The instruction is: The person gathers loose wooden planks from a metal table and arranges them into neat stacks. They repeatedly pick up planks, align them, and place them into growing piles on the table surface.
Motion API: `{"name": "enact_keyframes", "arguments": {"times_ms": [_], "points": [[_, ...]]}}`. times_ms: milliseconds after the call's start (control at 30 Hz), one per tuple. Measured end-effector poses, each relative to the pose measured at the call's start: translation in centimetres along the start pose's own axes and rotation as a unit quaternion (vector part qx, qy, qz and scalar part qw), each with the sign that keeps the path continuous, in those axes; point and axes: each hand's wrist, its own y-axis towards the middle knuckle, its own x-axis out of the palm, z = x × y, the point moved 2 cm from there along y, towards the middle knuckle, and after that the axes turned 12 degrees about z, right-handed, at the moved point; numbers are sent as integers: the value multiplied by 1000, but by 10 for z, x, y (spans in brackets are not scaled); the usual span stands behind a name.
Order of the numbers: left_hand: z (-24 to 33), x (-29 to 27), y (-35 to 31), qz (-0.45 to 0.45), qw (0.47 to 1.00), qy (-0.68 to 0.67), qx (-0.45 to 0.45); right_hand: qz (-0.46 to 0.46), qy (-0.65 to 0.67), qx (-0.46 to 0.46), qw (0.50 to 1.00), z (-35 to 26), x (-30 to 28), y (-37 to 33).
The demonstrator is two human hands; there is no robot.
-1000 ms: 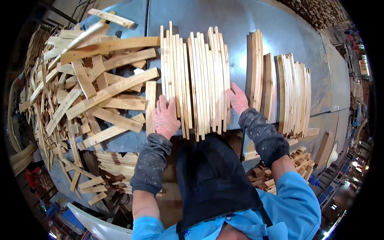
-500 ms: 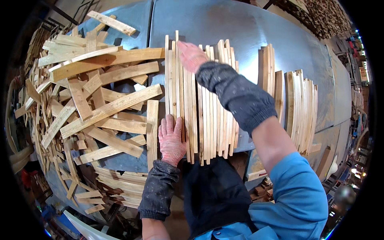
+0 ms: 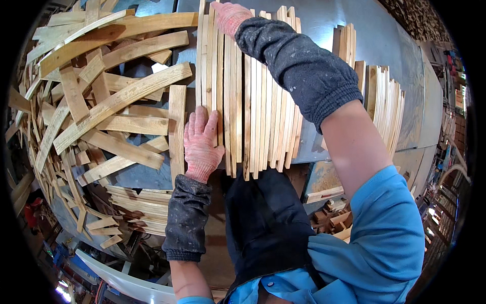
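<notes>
Wooden plank (image 3: pixel 177 131) between jumbled heap (image 3: pixel 123 108) and gloved left hand (image 3: pixel 202 143).

Pink gloves (image 3: pixel 203 149) mottled white here, charcoal oversleeves (image 3: pixel 298 66) speckled pale, bright blue shirt (image 3: pixel 385 228), near-black apron (image 3: pixel 268 223), and creamy yellow strips (image 3: pixel 263 121), blue-grey table (image 3: pixel 324 17)!

Hands: two of yours, left hand (image 3: pixel 201 144) and right hand (image 3: pixel 232 19)
Pink gloves (image 3: pixel 200 166): two, one per hand
Dark sleeve covers (image 3: pixel 187 218): two, one per forearm
Middle row of sticks (image 3: pixel 263 119): one; you have over ten sticks, exact count unclear
Groups at right (image 3: pixel 387 101): three, partly behind your arm
Loose pile (image 3: pixel 124 104): one; pieces overlap, uncountable
Apron (image 3: pixel 268 223): one, yours
</notes>
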Motion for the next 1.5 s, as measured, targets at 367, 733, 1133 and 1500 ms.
{"name": "enact_keyframes", "arguments": {"times_ms": [367, 733, 1133, 1500], "points": [[6, -9, -1, -9, 1000, 19, -19, 129, 67, -109, 983, -14, -30, -6], [71, -59, -48, -12, 965, -261, -20, 160, 388, 200, 885, -1, -107, -67], [129, -49, -145, 23, 963, -255, 87, 55, 505, 374, 775, -50, -132, -401], [72, -48, -179, -166, 832, -499, -179, 200, 593, 417, 659, -35, -189, -532]]}}
